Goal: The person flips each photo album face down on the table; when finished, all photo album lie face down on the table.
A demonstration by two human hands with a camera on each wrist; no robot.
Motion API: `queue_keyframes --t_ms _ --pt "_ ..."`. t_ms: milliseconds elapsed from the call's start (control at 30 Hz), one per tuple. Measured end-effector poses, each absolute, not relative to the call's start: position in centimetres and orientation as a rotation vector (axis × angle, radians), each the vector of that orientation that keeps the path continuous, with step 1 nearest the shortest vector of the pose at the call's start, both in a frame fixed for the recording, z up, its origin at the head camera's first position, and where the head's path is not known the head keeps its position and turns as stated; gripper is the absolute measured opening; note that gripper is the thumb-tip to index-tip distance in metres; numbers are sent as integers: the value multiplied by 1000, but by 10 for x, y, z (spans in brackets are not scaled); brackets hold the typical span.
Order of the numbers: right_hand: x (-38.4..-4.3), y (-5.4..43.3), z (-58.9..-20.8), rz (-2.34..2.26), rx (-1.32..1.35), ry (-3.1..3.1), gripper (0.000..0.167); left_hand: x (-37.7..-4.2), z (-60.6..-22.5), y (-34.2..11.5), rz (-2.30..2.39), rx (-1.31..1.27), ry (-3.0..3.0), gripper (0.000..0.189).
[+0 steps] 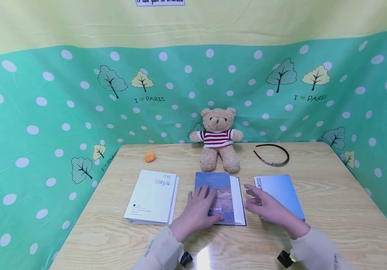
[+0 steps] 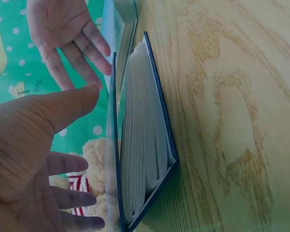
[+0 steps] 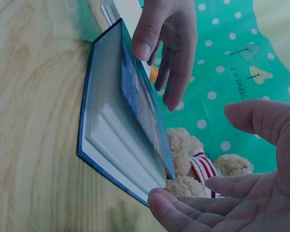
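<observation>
A photo album [image 1: 213, 180] with a blue scenic cover lies in the middle of the table, its front cover a little raised from the pages, as the left wrist view shows. My left hand [image 1: 197, 207] is spread over that cover, fingers straight and thumb near its lower edge. To the right of the album hovers my right hand [image 1: 268, 207], its fingers relaxed and holding nothing. It overlaps a light-blue album [image 1: 286, 191] marked "AROID" in the head view. In the right wrist view, the page block [image 3: 111, 130] fans slightly beneath the tilted cover.
A white album [image 1: 149, 198] with handwriting-like print lies on the left. Behind the middle album a teddy bear [image 1: 217, 139] in a striped shirt sits against the dotted curtain [image 1: 180, 86]. A small orange object [image 1: 150, 156] is at back left, a dark headband [image 1: 286, 154] at back right.
</observation>
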State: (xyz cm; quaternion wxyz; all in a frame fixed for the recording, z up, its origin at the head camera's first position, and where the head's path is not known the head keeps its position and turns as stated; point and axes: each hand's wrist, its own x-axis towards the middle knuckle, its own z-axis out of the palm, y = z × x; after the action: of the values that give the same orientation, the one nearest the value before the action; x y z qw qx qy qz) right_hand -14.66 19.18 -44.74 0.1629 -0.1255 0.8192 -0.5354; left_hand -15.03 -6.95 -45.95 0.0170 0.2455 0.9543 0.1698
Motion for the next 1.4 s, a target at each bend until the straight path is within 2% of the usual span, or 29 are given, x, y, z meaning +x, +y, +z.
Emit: queue_keyframes --t_ms 633,1100,1400 --pt "-141 172 -456 -1448 -302 2342 73 -150 -465 -71 534 736 2945 87" --pt "-141 162 -452 -1622 39 2179 69 -150 -467 -70 539 685 2920 92" --pt "-143 162 -454 -1824 130 1999 66 -150 -469 -69 545 637 2921 95"
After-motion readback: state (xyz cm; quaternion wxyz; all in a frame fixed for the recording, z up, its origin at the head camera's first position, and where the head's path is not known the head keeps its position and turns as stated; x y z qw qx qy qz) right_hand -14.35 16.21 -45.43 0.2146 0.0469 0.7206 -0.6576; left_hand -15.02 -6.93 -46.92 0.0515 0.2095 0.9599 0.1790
